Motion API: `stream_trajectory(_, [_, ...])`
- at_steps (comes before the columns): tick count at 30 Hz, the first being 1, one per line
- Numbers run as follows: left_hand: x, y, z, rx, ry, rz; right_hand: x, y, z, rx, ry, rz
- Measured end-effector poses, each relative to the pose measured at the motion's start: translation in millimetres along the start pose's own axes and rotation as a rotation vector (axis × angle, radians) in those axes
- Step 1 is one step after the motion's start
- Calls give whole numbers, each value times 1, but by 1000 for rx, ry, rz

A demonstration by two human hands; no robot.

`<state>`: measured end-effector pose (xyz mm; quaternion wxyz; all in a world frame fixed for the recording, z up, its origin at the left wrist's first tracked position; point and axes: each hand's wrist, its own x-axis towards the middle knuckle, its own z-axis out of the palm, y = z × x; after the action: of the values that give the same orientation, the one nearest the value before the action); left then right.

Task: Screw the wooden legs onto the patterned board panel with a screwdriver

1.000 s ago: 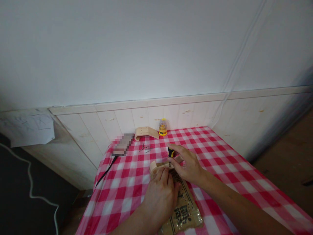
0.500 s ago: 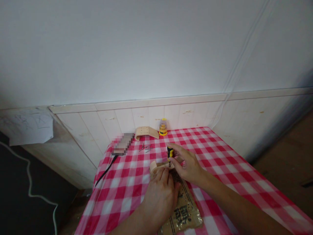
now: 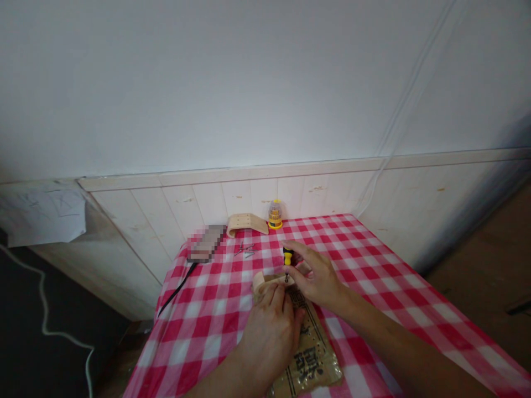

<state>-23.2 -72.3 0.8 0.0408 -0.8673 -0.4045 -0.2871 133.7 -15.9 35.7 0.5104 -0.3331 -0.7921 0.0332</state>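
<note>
My right hand point(image 3: 316, 278) pinches a short black and yellow screwdriver point(image 3: 287, 258), held upright with its tip on a curved wooden piece point(image 3: 262, 279). My left hand point(image 3: 271, 331) lies palm down with fingers together, pressing the near side of that piece and a printed brown board point(image 3: 312, 359) under it. Both rest on the red and white checked tablecloth point(image 3: 215, 320).
At the table's back by the panelled wall lie a second curved wooden piece point(image 3: 246, 223), a yellow bit holder point(image 3: 275, 215), loose screws point(image 3: 245, 250) and a blurred grey device point(image 3: 203, 243) with a black cable point(image 3: 176, 290) running off the left edge.
The view has shifted slightly left. My right hand's fingers have turned a little on the screwdriver; my left hand stays in place.
</note>
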Motion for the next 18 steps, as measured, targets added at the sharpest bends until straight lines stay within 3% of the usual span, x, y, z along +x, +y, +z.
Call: stream_trajectory(18, [2, 0, -3, -14, 10, 7, -6, -4, 0, -5, -47, 3])
